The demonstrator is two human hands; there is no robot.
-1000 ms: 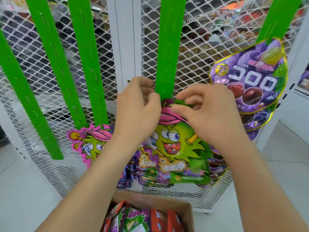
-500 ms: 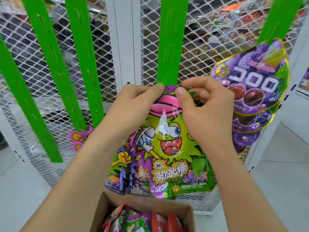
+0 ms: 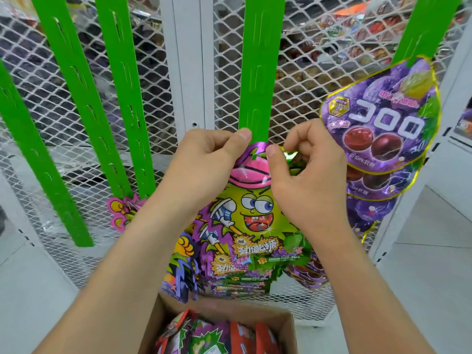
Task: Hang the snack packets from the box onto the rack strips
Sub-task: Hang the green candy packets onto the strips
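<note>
A green-and-purple cartoon snack packet [image 3: 251, 221] hangs in front of the middle green rack strip [image 3: 259, 72], its top edge at the strip's lower part. My left hand [image 3: 204, 164] pinches the packet's top left corner, thumb against the strip. My right hand [image 3: 301, 175] pinches the top right, thumb on the pink cap print. Several like packets hang lower behind it. The cardboard box [image 3: 288, 325] below holds more packets [image 3: 204, 338].
Purple grape gummy packets [image 3: 383, 118] hang on the right green strip [image 3: 429, 26]. Left green strips [image 3: 120, 98] stand in front of white wire mesh [image 3: 158, 85]; one carries a pink-edged packet [image 3: 121, 213] at its bottom. White floor lies on both sides.
Both hands have lifted the cartoon packet's top edge higher along the middle strip. The view shifted down slightly, so the box shows more.
</note>
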